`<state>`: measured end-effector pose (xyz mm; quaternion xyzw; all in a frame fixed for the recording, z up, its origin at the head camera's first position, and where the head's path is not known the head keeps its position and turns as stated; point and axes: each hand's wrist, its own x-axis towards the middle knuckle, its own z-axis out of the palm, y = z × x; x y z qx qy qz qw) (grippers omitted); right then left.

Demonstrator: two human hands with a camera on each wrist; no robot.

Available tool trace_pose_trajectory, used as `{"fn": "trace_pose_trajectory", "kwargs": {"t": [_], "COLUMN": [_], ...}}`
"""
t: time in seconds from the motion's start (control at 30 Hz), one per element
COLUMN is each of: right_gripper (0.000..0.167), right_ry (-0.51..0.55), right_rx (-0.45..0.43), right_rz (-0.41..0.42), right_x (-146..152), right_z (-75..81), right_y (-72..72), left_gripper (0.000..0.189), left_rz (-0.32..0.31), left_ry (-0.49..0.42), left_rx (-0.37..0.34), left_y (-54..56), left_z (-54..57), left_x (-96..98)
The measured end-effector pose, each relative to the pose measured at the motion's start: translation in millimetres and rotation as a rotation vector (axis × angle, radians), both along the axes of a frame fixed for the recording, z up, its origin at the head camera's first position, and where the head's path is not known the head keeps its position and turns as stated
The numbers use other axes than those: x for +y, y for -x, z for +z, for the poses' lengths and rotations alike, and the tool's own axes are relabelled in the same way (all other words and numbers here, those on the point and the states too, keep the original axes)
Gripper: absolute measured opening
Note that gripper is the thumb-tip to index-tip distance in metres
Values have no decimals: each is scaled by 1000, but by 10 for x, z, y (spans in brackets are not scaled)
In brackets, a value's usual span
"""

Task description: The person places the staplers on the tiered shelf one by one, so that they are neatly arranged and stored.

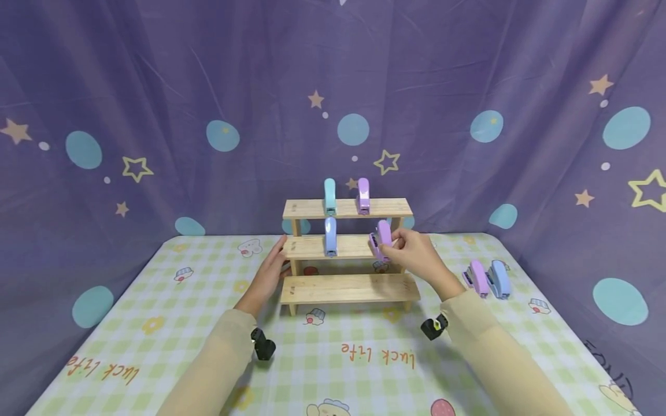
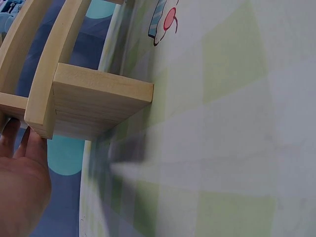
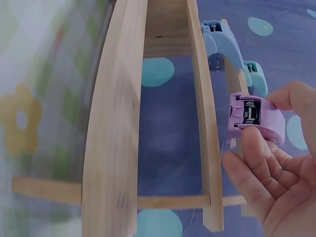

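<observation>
A three-tier wooden shelf (image 1: 347, 288) stands mid-table. My right hand (image 1: 399, 242) pinches a purple stapler (image 1: 383, 237) at the right part of the middle tier; in the right wrist view the purple stapler (image 3: 256, 116) sits between thumb and fingers (image 3: 256, 158), just beside the tier's edge. My left hand (image 1: 274, 257) rests with straight fingers against the shelf's left end, seen as the left hand (image 2: 22, 182) under the wooden shelf (image 2: 94, 98). A blue stapler (image 1: 330, 236) stands on the middle tier. A teal stapler (image 1: 330, 196) and another purple stapler (image 1: 363, 195) stand on the top tier.
Two more staplers, a pink one (image 1: 477, 277) and a blue one (image 1: 499, 278), lie on the checked tablecloth (image 1: 333, 358) to the right. The bottom tier is bare. A purple starred curtain (image 1: 208, 86) hangs close behind the shelf.
</observation>
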<state>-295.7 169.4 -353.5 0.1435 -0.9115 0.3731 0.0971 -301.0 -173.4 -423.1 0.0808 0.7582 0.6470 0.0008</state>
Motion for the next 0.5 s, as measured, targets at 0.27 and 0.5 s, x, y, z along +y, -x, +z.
{"fn": "trace_pose_trajectory", "kwargs": {"t": [0.27, 0.5], "right_gripper": [36, 34], "right_ry": [-29, -30], "right_rx": [-16, -8], "right_rz": [18, 8], "right_x": [-161, -262], "right_z": [-9, 3], "right_y": [50, 102], "left_gripper": [54, 54], "left_rz": [-8, -28], "left_ry": [-14, -26], "left_rx": [2, -29], "left_y": [-10, -86], "left_z": [3, 143], "left_x": [-7, 17]}}
